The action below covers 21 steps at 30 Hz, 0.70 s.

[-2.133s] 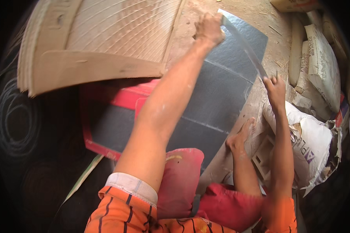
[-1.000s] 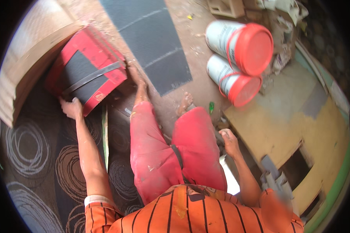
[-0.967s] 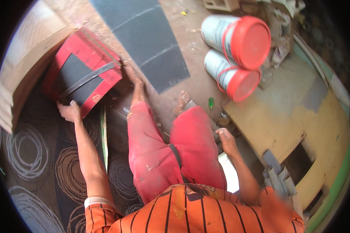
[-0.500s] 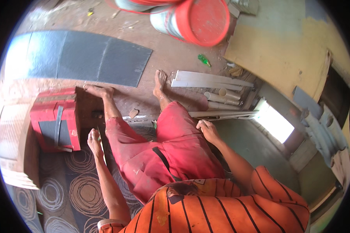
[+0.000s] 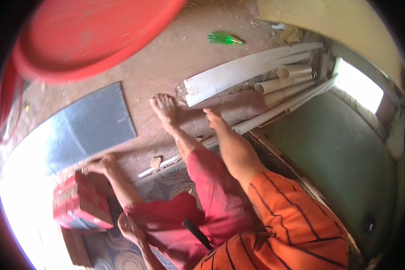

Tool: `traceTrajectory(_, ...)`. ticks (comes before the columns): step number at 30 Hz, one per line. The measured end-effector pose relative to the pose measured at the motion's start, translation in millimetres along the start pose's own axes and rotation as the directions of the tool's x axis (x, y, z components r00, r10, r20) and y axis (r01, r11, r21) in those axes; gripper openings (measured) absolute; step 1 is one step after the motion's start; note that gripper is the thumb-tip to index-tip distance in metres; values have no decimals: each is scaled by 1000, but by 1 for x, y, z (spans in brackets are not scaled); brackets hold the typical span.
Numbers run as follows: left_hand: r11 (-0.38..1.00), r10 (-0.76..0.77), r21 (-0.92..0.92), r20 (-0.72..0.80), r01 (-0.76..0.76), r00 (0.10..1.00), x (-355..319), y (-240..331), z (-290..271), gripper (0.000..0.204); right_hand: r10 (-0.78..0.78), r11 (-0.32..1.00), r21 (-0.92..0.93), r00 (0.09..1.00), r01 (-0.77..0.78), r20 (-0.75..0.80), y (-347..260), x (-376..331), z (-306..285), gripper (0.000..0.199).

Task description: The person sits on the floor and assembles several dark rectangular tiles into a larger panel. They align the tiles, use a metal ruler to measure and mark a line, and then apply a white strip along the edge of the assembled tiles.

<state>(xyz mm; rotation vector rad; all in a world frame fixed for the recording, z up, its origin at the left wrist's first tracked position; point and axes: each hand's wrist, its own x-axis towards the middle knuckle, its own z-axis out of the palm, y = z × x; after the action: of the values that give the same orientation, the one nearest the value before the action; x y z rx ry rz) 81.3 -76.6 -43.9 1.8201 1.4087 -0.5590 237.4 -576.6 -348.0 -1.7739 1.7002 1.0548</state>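
Note:
My right hand (image 5: 215, 119) reaches forward over the floor, fingers stretched out and nothing visible in them. It is nearest to the long white flat strips (image 5: 238, 76) and the pale plastic pipes (image 5: 279, 83), apart from both. Low beside my left knee, my left hand (image 5: 131, 228) has its fingers curled in; what they hold, if anything, is hidden. A red box with a grey patch (image 5: 83, 204) stands just left of that hand. My bare feet rest on the brown floor, between a dark glossy sheet (image 5: 90, 121) and the strips.
A large red lid (image 5: 94, 36) looms at the upper left. A green bottle-like item (image 5: 225, 38) lies beyond the strips. Along the right runs a green panel (image 5: 333, 148), with a bright opening (image 5: 357, 85) behind it. A small brown piece (image 5: 156, 162) lies near the patterned mat (image 5: 175, 177).
My view has turned and shifted, so the red lid looms closer at upper left. My right arm has stretched forward toward the strips. My left hand now sits close to my knee.

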Motion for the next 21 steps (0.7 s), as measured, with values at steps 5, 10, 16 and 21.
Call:
traceTrajectory(5, 998, 49, 50, -55, -46, 997, 3, 22, 4, 27, 188, 922, 348, 982, -169, -21, -29, 32, 50, 55)
traceTrajectory(10, 976, 13, 217, -16, -9, 1000, 0, 27, 20, 27, 232, 842, 500, 973, -203, 4, -55, 42, 74, 67)
traceTrajectory(16, 935, 19, 355, 36, -30, 999, 11, 37, 13, 27, 92, 631, 745, 975, -216, 204, -16, 97, 90, 31)
traceTrajectory(21, 956, 9, 295, 14, -13, 1000, -3, 35, 13, 26, -5, 658, 702, 931, -272, 366, -47, 24, 37, 27)
